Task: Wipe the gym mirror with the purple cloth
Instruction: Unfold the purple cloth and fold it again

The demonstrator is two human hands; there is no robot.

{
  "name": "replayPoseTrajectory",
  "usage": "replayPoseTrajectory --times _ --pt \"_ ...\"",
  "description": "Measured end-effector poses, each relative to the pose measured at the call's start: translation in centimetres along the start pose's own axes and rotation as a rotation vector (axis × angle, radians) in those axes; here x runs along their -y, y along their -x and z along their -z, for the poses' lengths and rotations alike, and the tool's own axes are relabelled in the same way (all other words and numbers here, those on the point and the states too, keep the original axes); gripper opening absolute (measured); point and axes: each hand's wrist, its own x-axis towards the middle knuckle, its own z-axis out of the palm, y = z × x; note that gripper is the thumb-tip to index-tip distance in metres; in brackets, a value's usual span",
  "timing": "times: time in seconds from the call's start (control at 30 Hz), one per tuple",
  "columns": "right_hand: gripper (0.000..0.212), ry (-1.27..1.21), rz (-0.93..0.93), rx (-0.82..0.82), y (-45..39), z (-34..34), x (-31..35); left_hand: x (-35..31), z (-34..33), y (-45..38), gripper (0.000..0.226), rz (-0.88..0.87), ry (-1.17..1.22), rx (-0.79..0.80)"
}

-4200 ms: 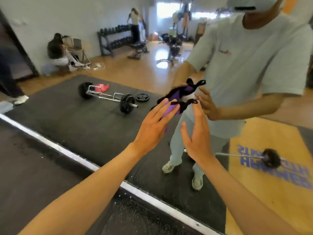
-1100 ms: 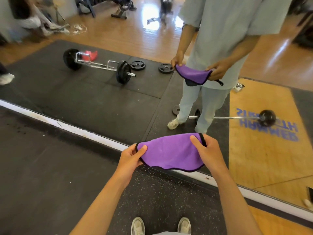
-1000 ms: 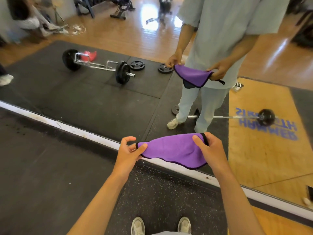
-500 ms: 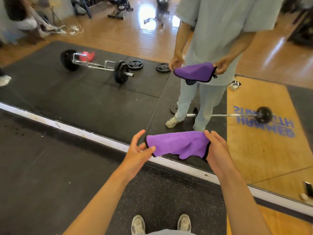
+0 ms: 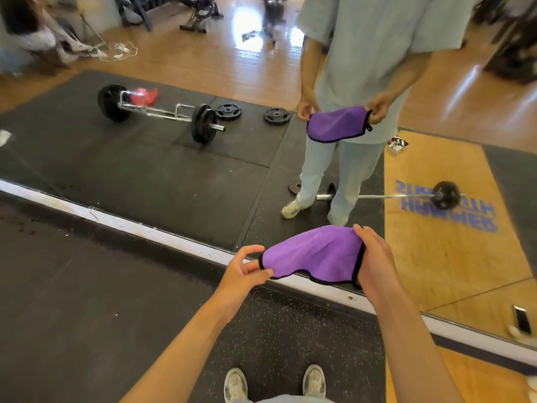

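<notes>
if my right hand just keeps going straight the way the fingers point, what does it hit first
Probably the gym mirror. The right hand, gripping the purple cloth, points forward at the glass with nothing between, though depth is hard to judge.

Soft matt purple cloth [image 5: 313,255], glossy mirror [image 5: 174,170], speckled rubber floor [image 5: 87,301]

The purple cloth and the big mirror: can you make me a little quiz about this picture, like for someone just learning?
1. True or false: the purple cloth is pressed flat against the mirror.
2. Which hand pinches the cloth's narrow end? A) left hand B) right hand C) neither
3. Fill in: in the mirror, a barbell lies on the black ____.

Key
1. False. It is held in the air in front of the mirror, between both hands.
2. A. The right hand grips the wider end.
3. Mat.
</notes>
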Motion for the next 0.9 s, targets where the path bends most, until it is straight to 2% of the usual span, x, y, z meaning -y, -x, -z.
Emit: replayPoseTrajectory --times 0.07,0.13,0.23,0.3,0.4,0.47,0.57,0.6,0.67,0.77,0.83,0.9 --pt "0.033 0.151 0.051 -0.029 0.2 0.4 -0.2 -0.5 0.7 -0.1 0.043 -0.06 -0.073 -0.057" --pt "0.038 0.31 0.115 -0.053 0.2 0.8 -0.5 -1.0 1.2 -0.1 0.038 -0.121 -0.094 -0.083" --pt "0.032 0.457 0.18 -0.079 0.1 1.3 -0.7 -1.6 2.0 -0.6 0.042 -0.164 -0.144 -0.053" --pt "0.024 0.502 0.194 -0.09 0.1 1.5 -0.7 -1.6 2.6 -1.0 0.045 -0.222 -0.326 -0.04" --pt "0.02 0.552 0.211 -0.082 -0.1 2.0 -1.0 -1.3 2.8 -1.6 0.038 -0.409 -0.668 -0.129" --pt "0.018 0.652 0.224 -0.1 -0.6 2.2 -1.6 -1.7 2.6 -1.6 0.031 -0.532 -0.75 -0.177" --pt "0.01 0.863 0.187 -0.159 -1.0 2.3 -2.9 -3.1 1.5 -1.3 0.023 -0.645 -0.836 -0.137" --pt "0.024 0.954 0.165 -0.159 -1.0 2.1 -3.2 -3.6 1.1 -1.2 0.02 -0.658 -0.845 -0.107" --pt "0.058 1.032 0.154 -0.046 -1.0 1.6 -3.7 -4.8 0.2 -0.9 0.013 -0.68 -0.843 -0.051" --pt "0.08 0.772 0.176 0.471 -0.5 -0.2 -3.2 -6.7 -0.5 -0.2 0.016 -0.654 -0.794 0.102" --pt "0.083 0.681 0.152 0.68 0.4 -1.8 -2.9 -7.7 -0.4 0.4 0.02 -0.613 -0.789 0.187" --pt "0.061 0.675 0.204 0.754 1.0 -3.3 -2.9 -8.3 0.0 0.8 0.019 -0.609 -0.834 0.203"
